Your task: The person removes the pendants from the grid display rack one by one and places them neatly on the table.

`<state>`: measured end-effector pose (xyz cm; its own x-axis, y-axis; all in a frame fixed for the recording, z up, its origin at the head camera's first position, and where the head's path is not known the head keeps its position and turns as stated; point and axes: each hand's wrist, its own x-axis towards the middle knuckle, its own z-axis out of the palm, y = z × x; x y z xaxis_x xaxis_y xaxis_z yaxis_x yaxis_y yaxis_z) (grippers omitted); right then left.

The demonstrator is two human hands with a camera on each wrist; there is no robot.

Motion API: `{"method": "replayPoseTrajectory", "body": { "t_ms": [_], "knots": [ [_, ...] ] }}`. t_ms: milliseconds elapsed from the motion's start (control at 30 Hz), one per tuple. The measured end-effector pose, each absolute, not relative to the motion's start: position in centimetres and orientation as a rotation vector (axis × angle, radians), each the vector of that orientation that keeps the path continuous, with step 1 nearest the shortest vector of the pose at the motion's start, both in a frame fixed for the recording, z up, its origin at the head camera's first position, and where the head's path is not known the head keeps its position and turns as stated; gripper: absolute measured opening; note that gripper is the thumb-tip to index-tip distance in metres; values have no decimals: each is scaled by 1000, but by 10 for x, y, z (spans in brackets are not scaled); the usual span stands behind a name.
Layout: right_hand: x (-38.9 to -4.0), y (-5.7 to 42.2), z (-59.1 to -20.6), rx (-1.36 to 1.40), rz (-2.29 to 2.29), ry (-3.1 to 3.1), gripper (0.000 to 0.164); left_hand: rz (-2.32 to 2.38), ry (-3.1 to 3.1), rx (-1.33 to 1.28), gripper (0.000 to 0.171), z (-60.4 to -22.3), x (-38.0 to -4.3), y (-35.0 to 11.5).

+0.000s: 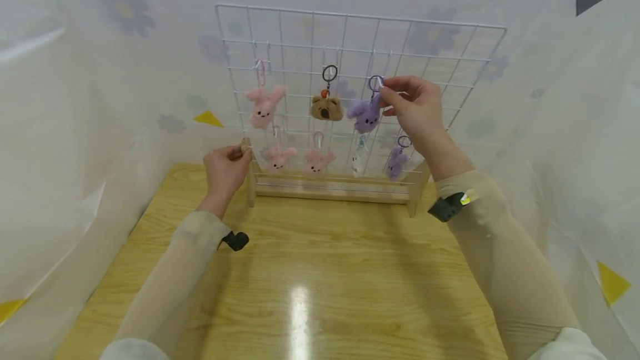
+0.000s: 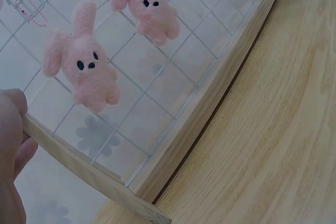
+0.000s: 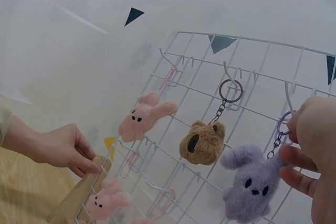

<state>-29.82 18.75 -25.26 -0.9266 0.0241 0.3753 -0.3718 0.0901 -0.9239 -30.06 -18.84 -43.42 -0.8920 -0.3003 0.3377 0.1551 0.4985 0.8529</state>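
Note:
My right hand (image 1: 417, 107) pinches the purple key ring (image 3: 282, 124) of a fluffy purple bunny keychain (image 1: 366, 116) at the upper right of a white wire grid rack (image 1: 360, 15). In the right wrist view that ring is at the tip of a white hook (image 3: 288, 95), and the bunny dangles below on a short chain. Low on the left, my left hand (image 1: 227, 170) grips the top of the rack's wooden side post (image 2: 100, 174) between thumb and fingers. A brown bear keychain (image 1: 326, 108) hangs left of the purple bunny.
A pink bunny keychain (image 1: 264, 108) hangs at upper left. Along the lower row are two more pink bunnies (image 2: 89, 74), a small white plush (image 1: 356, 164) and another purple bunny (image 1: 396, 163). The rack stands on a wood-grain table (image 1: 350, 271), before a flower-patterned sheet (image 1: 170, 60).

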Motion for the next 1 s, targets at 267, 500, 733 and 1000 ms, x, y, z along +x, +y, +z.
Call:
{"method": "replayPoseTrajectory", "body": {
  "t_ms": [267,500,733,1000],
  "knots": [
    [-299,187,-250,315,1928,-2097,17,-1381,-2289,104,29,-435,-300,-188],
    [-301,186,-250,341,1954,-2057,10,-1359,-2288,107,28,-434,-300,-188],
    [-299,188,-248,360,1936,-2051,7,-1343,-2296,93,29,-436,-301,-189],
    [-295,188,-244,362,1954,-2047,11,-1351,-2305,108,29,-437,-302,-187]
  ]
}}
